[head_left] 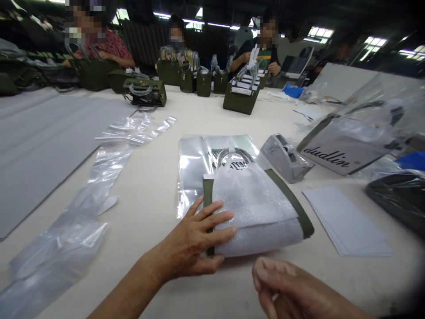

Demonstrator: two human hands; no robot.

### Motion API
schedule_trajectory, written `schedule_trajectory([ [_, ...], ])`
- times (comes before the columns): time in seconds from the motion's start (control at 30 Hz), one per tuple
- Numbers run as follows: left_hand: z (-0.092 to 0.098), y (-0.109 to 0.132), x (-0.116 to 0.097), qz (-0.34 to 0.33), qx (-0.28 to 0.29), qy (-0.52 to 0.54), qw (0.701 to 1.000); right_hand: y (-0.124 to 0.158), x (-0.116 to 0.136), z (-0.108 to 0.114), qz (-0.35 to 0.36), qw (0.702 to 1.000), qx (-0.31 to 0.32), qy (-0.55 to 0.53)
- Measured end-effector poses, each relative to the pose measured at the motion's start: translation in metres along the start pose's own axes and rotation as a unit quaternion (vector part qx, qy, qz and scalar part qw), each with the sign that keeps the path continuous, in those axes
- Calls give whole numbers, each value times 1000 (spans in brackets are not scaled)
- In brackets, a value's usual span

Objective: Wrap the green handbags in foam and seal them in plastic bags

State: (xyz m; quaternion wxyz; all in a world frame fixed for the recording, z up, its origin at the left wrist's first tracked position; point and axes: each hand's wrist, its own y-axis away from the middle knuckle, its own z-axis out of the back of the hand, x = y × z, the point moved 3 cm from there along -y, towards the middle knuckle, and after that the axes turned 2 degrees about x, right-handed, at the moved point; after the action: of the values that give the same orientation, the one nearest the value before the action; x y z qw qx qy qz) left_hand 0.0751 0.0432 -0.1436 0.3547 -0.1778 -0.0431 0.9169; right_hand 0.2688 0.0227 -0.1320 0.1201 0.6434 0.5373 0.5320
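A dark green handbag [292, 201] lies flat on the cream table [149, 208], wrapped in white foam sheet [252, 204], its top half slid into a clear plastic bag [199, 159]. My left hand [195, 239] rests flat on the bag's near left corner, fingers stretched out over the foam. My right hand [292, 288] hovers close to the camera below the bag, fingers curled inward; nothing shows in it.
A grey tape dispenser [283, 157] stands right of the bag, white paper sheets [345, 226] nearer right. Loose plastic bags [99, 177] lie left beside a grey board [40, 146]. Bagged handbags [348, 141] sit right. Several green bags [241, 99] and seated people line the far edge.
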Motion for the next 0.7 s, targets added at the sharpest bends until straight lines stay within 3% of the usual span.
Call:
schedule_trajectory([
  [0.1,0,3,-4,-6,17,-8,1000,8,26,16,61,985,-26,158],
  [0.2,0,6,-9,-15,25,-5,1000,17,52,26,172,925,-76,329],
  [0.27,0,7,-12,-21,24,5,999,22,69,25,314,826,-122,452],
  [0.37,-1,7,-14,-21,26,21,999,21,82,9,512,593,-124,610],
  [0.4,-1,7,-14,-19,30,26,999,16,81,5,533,520,-105,659],
  [0.47,-3,7,-14,-20,35,35,999,-1,75,1,518,408,-68,749],
  [0.5,-3,7,-15,-19,34,40,998,-11,70,2,499,367,-55,783],
  [0.57,-3,7,-15,-11,24,50,998,-28,60,6,467,317,-43,825],
  [0.7,0,6,-17,1,2,58,998,-35,54,7,461,286,-66,837],
])
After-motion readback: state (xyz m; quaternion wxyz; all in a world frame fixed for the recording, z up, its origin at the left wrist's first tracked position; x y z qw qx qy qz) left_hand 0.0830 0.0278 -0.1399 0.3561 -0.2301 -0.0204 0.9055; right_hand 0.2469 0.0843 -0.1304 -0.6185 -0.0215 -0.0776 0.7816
